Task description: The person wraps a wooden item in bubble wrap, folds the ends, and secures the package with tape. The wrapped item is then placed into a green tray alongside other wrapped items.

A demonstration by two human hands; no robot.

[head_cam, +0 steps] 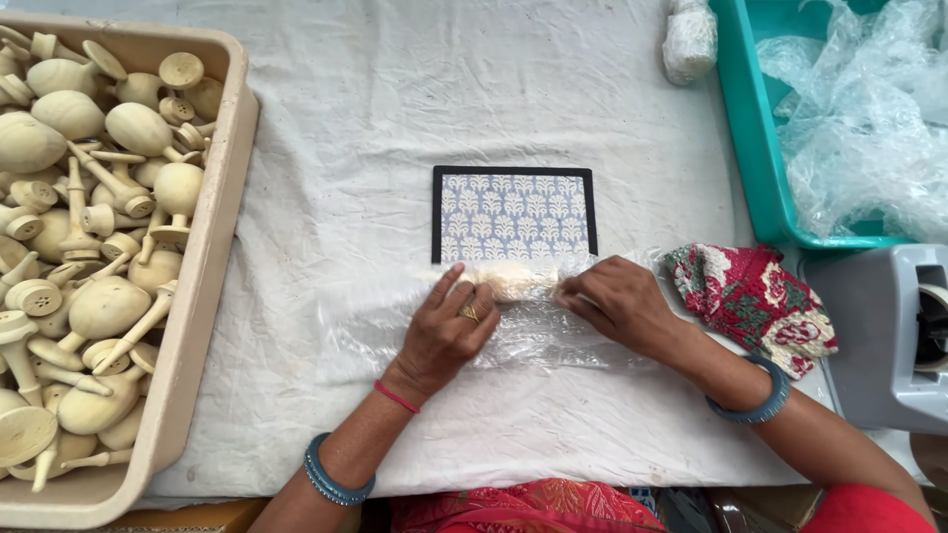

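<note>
Head view. A pale wooden piece [513, 279], partly rolled in a clear plastic sheet [533, 341], is pressed between the left hand [446, 331] and the right hand [617, 301], fingers curled over its ends; how tightly it is gripped cannot be told. The patterned blue card [512, 212] is seen at 12 o'clock of the piece, a beige crate [202, 286] of wooden turnings at 9 o'clock, a floral cloth [755, 296] at 3 o'clock, and a teal bin [755, 138] at 2 o'clock.

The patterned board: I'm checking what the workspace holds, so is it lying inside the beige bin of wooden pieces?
No, the patterned board lies on the white cloth, apart from the beige bin.
</note>
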